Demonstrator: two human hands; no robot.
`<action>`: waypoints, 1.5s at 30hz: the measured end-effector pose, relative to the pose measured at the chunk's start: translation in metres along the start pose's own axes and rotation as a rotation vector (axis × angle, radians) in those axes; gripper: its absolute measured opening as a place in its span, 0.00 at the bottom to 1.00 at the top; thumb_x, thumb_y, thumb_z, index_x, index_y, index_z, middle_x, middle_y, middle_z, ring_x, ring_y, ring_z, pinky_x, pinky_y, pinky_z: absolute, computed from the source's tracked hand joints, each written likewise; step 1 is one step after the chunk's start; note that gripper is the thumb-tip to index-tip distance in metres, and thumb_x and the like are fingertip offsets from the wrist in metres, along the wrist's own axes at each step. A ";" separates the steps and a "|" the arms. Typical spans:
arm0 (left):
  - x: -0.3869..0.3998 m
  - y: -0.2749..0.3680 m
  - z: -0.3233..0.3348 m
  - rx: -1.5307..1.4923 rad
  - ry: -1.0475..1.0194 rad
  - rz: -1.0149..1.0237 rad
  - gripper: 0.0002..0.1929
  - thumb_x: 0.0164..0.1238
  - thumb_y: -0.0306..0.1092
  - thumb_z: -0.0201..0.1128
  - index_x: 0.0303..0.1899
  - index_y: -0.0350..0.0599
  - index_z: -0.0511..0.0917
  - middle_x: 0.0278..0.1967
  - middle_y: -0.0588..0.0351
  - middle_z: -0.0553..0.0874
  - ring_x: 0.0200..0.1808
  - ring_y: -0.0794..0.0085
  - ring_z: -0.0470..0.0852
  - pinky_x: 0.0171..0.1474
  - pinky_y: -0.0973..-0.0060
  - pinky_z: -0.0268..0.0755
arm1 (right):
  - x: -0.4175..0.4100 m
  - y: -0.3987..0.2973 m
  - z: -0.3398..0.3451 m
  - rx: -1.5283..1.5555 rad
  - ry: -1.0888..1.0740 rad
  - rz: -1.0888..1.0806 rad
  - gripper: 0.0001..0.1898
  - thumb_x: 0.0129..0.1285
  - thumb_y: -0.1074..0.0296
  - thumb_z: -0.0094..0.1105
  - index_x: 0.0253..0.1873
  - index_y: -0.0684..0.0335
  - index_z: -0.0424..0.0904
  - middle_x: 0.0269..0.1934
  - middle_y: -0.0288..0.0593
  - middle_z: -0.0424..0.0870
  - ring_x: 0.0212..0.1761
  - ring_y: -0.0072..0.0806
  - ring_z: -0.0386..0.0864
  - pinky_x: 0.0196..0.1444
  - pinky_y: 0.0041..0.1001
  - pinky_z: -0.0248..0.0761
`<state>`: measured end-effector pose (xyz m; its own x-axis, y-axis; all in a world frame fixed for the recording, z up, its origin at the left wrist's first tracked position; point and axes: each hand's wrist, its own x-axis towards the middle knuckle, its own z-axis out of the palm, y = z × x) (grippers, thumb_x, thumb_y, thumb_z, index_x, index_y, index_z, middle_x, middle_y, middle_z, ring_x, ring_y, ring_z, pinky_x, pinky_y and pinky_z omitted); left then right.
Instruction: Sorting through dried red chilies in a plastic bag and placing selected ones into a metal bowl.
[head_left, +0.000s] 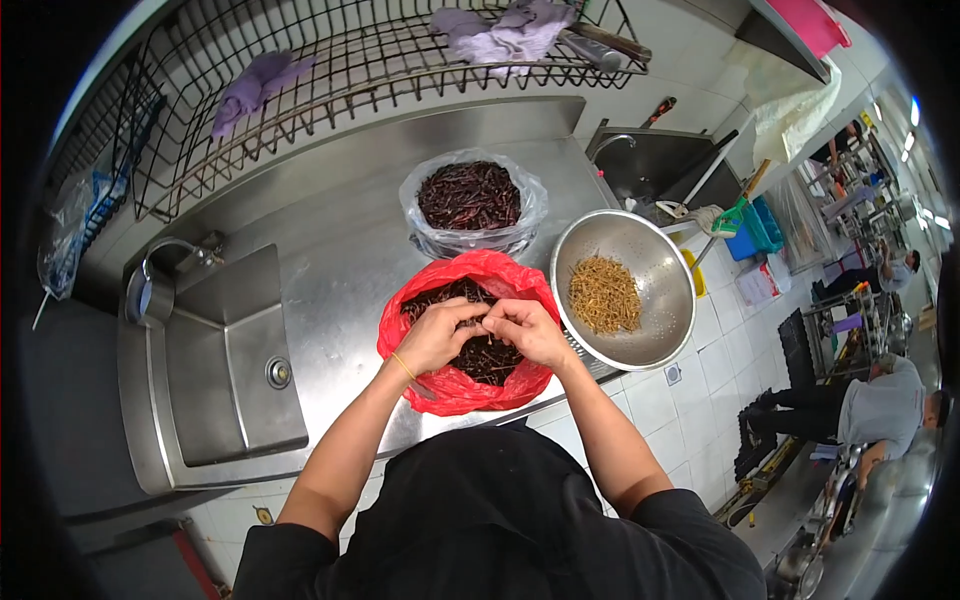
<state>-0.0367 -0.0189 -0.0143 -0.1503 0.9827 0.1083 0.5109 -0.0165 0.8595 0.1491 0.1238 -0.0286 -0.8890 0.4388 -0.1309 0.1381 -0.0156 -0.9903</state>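
Observation:
Over a red plastic bag on the steel counter, my left hand and my right hand meet at the fingertips. They pinch what looks like one dried chilli, mostly hidden by the fingers. Dark dried chillies with pale stems fill the bag below them. Behind it stands a clear plastic bag holding more dark red dried chillies. To my right, a perforated steel colander contains a heap of tan chilli stems.
A steel sink with a metal pot hanging at its tap lies left. A wire rack with purple cloths runs along the wall above. A second sink is at back right. Other people work far right.

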 end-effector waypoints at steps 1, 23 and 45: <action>0.003 0.004 -0.003 0.040 -0.029 0.073 0.09 0.77 0.28 0.71 0.53 0.39 0.90 0.44 0.45 0.90 0.46 0.53 0.91 0.52 0.59 0.82 | -0.003 -0.001 -0.002 0.046 -0.042 -0.010 0.08 0.81 0.67 0.67 0.46 0.64 0.89 0.34 0.27 0.84 0.38 0.12 0.76 0.39 0.22 0.69; 0.258 -0.134 -0.013 0.803 -0.350 -0.566 0.50 0.81 0.78 0.49 0.93 0.65 0.44 0.93 0.45 0.46 0.91 0.32 0.43 0.90 0.40 0.41 | -0.056 -0.035 -0.064 -0.567 0.520 -0.101 0.15 0.74 0.70 0.67 0.62 0.66 0.86 0.47 0.59 0.92 0.51 0.58 0.91 0.57 0.48 0.83; 0.215 -0.211 -0.077 -0.085 0.313 -0.768 0.28 0.74 0.41 0.74 0.66 0.28 0.85 0.58 0.38 0.92 0.61 0.51 0.91 0.66 0.56 0.82 | 0.223 0.035 -0.131 -0.978 0.921 0.142 0.26 0.71 0.54 0.73 0.58 0.76 0.84 0.52 0.71 0.90 0.57 0.66 0.89 0.63 0.51 0.83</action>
<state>-0.2424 0.1817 -0.1342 -0.6655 0.6301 -0.4001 0.1068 0.6110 0.7844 0.0129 0.3389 -0.0865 -0.2807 0.9313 0.2323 0.7987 0.3609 -0.4815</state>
